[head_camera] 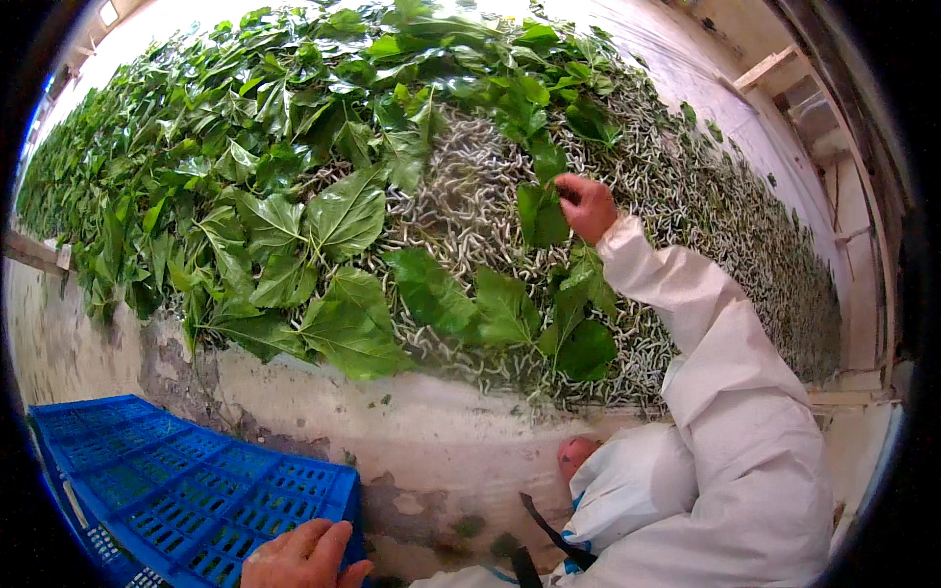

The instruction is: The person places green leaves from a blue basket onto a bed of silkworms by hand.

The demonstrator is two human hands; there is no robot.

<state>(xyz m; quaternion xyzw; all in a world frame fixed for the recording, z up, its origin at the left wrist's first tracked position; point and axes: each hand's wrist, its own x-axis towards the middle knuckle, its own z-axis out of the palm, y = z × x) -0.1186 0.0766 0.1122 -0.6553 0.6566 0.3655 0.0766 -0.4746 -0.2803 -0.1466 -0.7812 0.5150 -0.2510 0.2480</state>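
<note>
Pale silkworms (470, 213) lie in a dense layer across a wide raised bed before me. My right hand (588, 206) reaches over its middle, its fingers pinched on a green mulberry leaf (542, 214) that hangs just above or on the silkworms. Broad mulberry leaves (345, 213) cover the left and far parts of the bed. A few separate leaves (507, 305) rest on the worms along the near edge. My left hand (305, 555) is low in the picture, over the near corner of a blue slotted plastic crate (198, 478). Its palm side is hidden.
The bed's pale front wall (294, 389) has flaking patches. White sheeting (706, 95) lines the far right side, beside a wooden frame (853, 162). Black straps (548, 533) and a rounded reddish thing (575, 456) show by my white-clad leg (632, 478).
</note>
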